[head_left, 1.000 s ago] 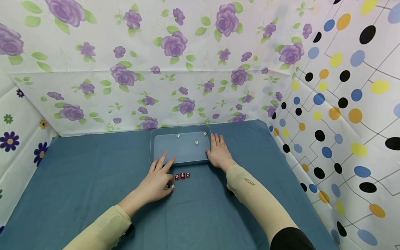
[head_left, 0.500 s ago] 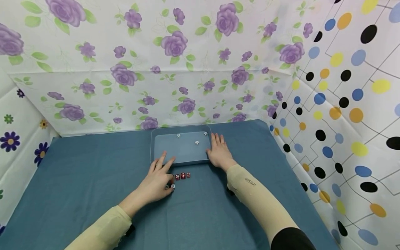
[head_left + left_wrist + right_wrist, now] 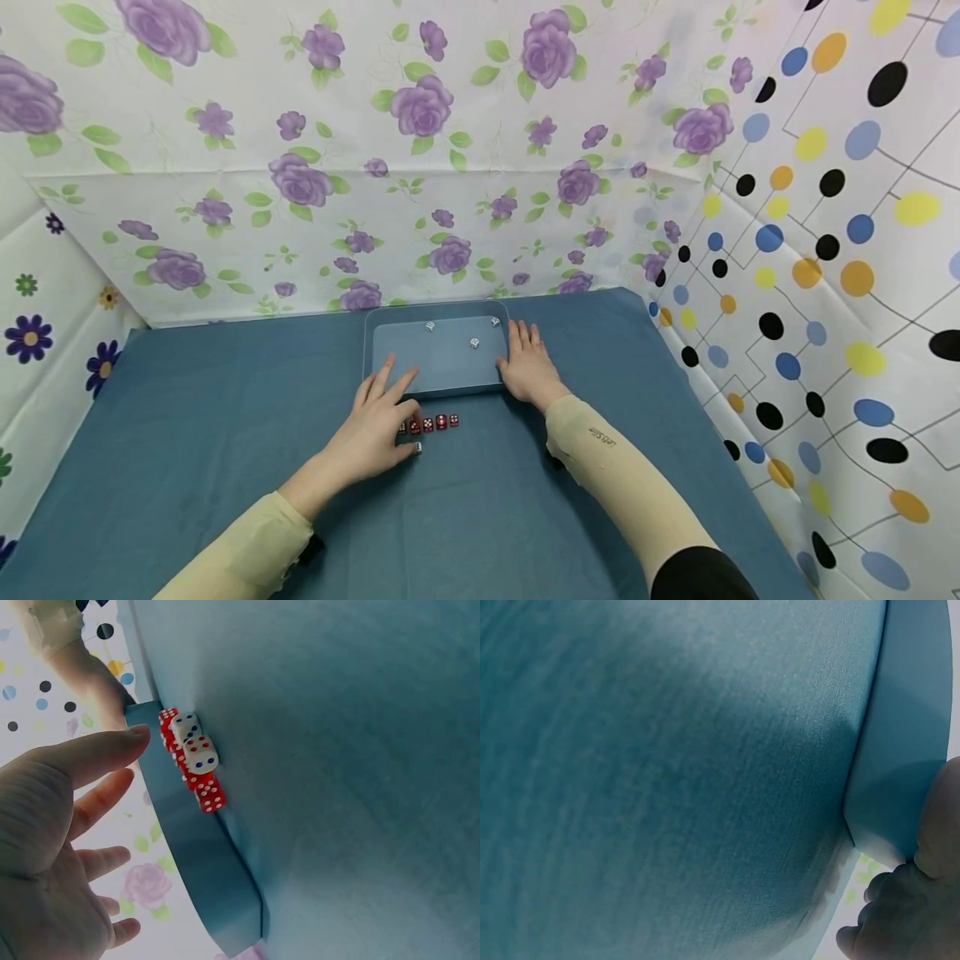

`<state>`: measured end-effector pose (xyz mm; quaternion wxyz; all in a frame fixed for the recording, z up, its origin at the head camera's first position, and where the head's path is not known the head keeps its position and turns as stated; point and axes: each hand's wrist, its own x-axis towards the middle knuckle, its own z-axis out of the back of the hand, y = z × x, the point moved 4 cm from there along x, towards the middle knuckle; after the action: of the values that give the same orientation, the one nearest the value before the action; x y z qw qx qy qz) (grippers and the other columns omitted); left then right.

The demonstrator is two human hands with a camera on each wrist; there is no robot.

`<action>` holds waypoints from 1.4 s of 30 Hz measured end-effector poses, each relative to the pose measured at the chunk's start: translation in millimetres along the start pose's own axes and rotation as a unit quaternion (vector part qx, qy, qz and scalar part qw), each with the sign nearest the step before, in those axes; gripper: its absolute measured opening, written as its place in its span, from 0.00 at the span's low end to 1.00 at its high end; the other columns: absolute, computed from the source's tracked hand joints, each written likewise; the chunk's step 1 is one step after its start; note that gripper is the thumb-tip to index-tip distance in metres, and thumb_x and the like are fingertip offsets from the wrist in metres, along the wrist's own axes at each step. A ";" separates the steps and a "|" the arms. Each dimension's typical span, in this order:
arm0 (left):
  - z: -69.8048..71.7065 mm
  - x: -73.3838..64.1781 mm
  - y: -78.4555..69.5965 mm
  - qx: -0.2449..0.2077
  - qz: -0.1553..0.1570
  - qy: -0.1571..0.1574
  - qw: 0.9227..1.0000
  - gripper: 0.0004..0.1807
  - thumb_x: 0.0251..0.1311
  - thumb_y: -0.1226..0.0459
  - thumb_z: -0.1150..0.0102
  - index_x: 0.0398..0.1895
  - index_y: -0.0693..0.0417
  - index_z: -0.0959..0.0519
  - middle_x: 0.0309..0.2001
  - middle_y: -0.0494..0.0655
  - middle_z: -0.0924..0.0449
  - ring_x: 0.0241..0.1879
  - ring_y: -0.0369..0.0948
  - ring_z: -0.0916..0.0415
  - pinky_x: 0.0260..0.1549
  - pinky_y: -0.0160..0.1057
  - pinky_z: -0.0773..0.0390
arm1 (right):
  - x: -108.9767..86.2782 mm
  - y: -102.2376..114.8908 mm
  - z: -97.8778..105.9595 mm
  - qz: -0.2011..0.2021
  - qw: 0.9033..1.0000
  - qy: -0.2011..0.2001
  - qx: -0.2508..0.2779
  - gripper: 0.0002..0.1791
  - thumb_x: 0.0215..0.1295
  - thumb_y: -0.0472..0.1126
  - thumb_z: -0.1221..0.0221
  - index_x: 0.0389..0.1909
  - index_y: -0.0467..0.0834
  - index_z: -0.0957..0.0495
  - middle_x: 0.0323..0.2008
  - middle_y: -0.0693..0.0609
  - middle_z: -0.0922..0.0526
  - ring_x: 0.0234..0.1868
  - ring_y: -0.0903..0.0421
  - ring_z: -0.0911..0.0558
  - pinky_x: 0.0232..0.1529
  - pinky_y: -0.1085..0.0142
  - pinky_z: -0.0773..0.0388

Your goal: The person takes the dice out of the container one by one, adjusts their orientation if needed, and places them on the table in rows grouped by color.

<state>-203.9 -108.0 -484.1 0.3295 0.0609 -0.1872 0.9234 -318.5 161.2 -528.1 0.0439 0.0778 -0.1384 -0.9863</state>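
Note:
My left hand (image 3: 372, 433) hovers over the front left of the blue tray (image 3: 450, 389), fingers spread and thumb apart from the index finger. Just by its thumb tip is a white die (image 3: 418, 448). The left wrist view shows two white dice, a nearer one (image 3: 200, 755) and a farther one (image 3: 185, 727), in front of a row of red dice (image 3: 211, 796); nothing is between finger and thumb. In the head view the hand partly covers the red row (image 3: 441, 422). Along the tray's right side rests my right hand (image 3: 529, 367), its fingers straight.
Three white dice lie inside the tray, one of them near its middle (image 3: 474, 343). Blue cloth (image 3: 225, 400) covers the table. A flowered curtain (image 3: 337, 233) hangs behind it, and a dotted one (image 3: 810, 333) stands at the right.
My left index finger has lifted away from the thumb, and the hand has shifted slightly left. More of the red row now shows. The right hand stays at the tray's side.

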 end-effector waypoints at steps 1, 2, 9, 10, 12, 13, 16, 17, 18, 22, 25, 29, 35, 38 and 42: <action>1.5 0.9 0.0 -0.001 0.001 -0.003 1.000 0.19 0.47 0.60 0.12 0.38 0.46 0.16 0.81 0.63 0.41 0.84 0.67 0.65 0.73 0.75 0.50 | 0.4 0.0 0.6 0.000 1.000 0.000 0.000 0.43 0.88 0.53 0.54 0.88 0.41 0.65 0.87 0.40 0.61 0.86 0.39 0.63 0.83 0.46 0.58; 2.6 1.7 0.3 -0.003 0.003 -0.005 1.000 0.20 0.47 0.60 0.12 0.39 0.46 0.15 0.82 0.63 0.41 0.84 0.67 0.66 0.73 0.74 0.51 | 0.7 0.0 1.0 0.000 1.000 0.000 0.001 0.43 0.88 0.53 0.54 0.88 0.41 0.65 0.87 0.40 0.61 0.86 0.40 0.64 0.83 0.47 0.58; 4.8 5.1 2.4 -0.008 0.009 -0.019 1.000 0.22 0.49 0.60 0.13 0.46 0.49 0.13 0.82 0.64 0.43 0.83 0.68 0.63 0.72 0.75 0.49 | 1.2 0.7 0.9 0.008 1.000 0.004 0.006 0.43 0.88 0.54 0.54 0.88 0.42 0.66 0.87 0.40 0.62 0.86 0.40 0.65 0.83 0.47 0.59; 5.3 6.2 3.1 -0.012 0.011 -0.017 1.000 0.22 0.50 0.60 0.13 0.48 0.50 0.13 0.83 0.64 0.44 0.83 0.68 0.64 0.72 0.75 0.49 | 1.1 0.6 0.9 0.007 1.000 0.006 0.005 0.43 0.88 0.54 0.55 0.88 0.42 0.66 0.87 0.40 0.62 0.86 0.40 0.65 0.83 0.47 0.59; 7.6 9.7 5.2 -0.019 0.011 -0.020 1.000 0.23 0.51 0.60 0.14 0.51 0.52 0.13 0.82 0.65 0.43 0.83 0.69 0.63 0.71 0.76 0.49 | 1.8 0.5 2.2 0.005 1.000 0.007 0.004 0.43 0.88 0.54 0.55 0.88 0.42 0.66 0.87 0.40 0.62 0.86 0.40 0.65 0.83 0.47 0.59; 8.8 11.6 6.1 -0.021 0.013 -0.021 0.999 0.24 0.52 0.60 0.14 0.52 0.53 0.13 0.82 0.65 0.43 0.83 0.69 0.63 0.71 0.76 0.49 | 1.9 0.5 2.6 0.005 1.000 0.005 0.005 0.43 0.88 0.53 0.54 0.88 0.42 0.66 0.87 0.40 0.62 0.86 0.40 0.65 0.83 0.47 0.59; 12.6 19.0 11.5 -0.032 0.024 -0.024 0.999 0.27 0.52 0.61 0.14 0.56 0.54 0.13 0.81 0.66 0.42 0.83 0.68 0.63 0.71 0.77 0.49 | 4.1 1.0 4.9 0.007 1.000 -0.004 0.010 0.43 0.88 0.53 0.54 0.88 0.42 0.66 0.87 0.40 0.61 0.86 0.40 0.65 0.83 0.47 0.59; 13.4 21.5 13.8 -0.034 0.029 -0.023 0.999 0.28 0.52 0.61 0.15 0.57 0.54 0.13 0.81 0.65 0.42 0.83 0.68 0.63 0.71 0.77 0.50 | 5.0 1.2 5.3 0.008 1.000 -0.006 0.012 0.43 0.88 0.53 0.54 0.88 0.42 0.65 0.87 0.40 0.61 0.86 0.40 0.66 0.83 0.47 0.60; 13.8 24.2 16.1 -0.034 0.034 -0.020 0.999 0.28 0.53 0.61 0.15 0.58 0.54 0.13 0.82 0.65 0.43 0.83 0.68 0.64 0.71 0.77 0.49 | 6.0 1.1 5.0 0.009 1.000 -0.007 0.012 0.43 0.88 0.53 0.54 0.88 0.42 0.65 0.87 0.40 0.61 0.86 0.40 0.66 0.83 0.47 0.60; 12.6 36.7 25.4 -0.029 0.057 0.007 0.998 0.30 0.55 0.60 0.16 0.62 0.56 0.15 0.82 0.65 0.44 0.83 0.68 0.66 0.72 0.76 0.50 | 6.6 -0.9 0.9 0.004 1.000 0.002 0.009 0.43 0.88 0.52 0.54 0.88 0.42 0.66 0.87 0.41 0.62 0.86 0.41 0.66 0.83 0.47 0.60; 12.0 49.2 32.3 -0.007 0.075 0.033 0.997 0.32 0.56 0.58 0.17 0.64 0.56 0.15 0.82 0.66 0.45 0.83 0.69 0.66 0.72 0.76 0.50 | 6.6 -3.0 -3.3 0.000 1.000 0.005 0.008 0.43 0.88 0.52 0.54 0.88 0.42 0.67 0.87 0.41 0.62 0.86 0.41 0.66 0.83 0.47 0.61; 13.5 68.5 43.3 0.006 0.094 0.068 0.993 0.35 0.55 0.54 0.17 0.66 0.56 0.16 0.83 0.66 0.47 0.83 0.69 0.67 0.73 0.75 0.51 | 6.9 -3.8 -4.3 -0.002 1.000 0.003 0.012 0.43 0.88 0.52 0.54 0.88 0.42 0.66 0.87 0.40 0.61 0.86 0.40 0.65 0.83 0.47 0.61; 21.8 93.2 54.8 -0.060 0.109 0.094 0.988 0.36 0.59 0.49 0.20 0.67 0.56 0.17 0.83 0.68 0.49 0.82 0.71 0.68 0.71 0.79 0.53 | 7.0 0.1 2.8 0.004 1.000 -0.007 0.013 0.43 0.87 0.52 0.53 0.88 0.42 0.65 0.87 0.40 0.59 0.86 0.40 0.64 0.83 0.47 0.58; 21.8 101.4 59.8 -0.055 0.122 0.087 0.987 0.33 0.61 0.50 0.21 0.66 0.56 0.16 0.84 0.67 0.51 0.82 0.71 0.70 0.72 0.78 0.54 | 4.6 1.1 4.9 0.005 1.000 -0.008 0.013 0.43 0.88 0.52 0.53 0.88 0.42 0.64 0.87 0.40 0.59 0.86 0.40 0.63 0.83 0.47 0.57; 11.0 109.1 65.1 -0.014 0.143 0.099 0.985 0.31 0.66 0.50 0.26 0.69 0.54 0.18 0.84 0.67 0.54 0.83 0.69 0.73 0.73 0.76 0.56 | 1.0 -0.6 -0.5 0.001 1.000 -0.004 0.015 0.42 0.88 0.52 0.53 0.88 0.42 0.64 0.87 0.40 0.59 0.86 0.40 0.63 0.83 0.47 0.57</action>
<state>-329.7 -94.6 -468.1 0.2113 -0.0626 -0.1734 0.9599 -319.5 161.6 -528.9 0.0434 0.0743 -0.1530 -0.9845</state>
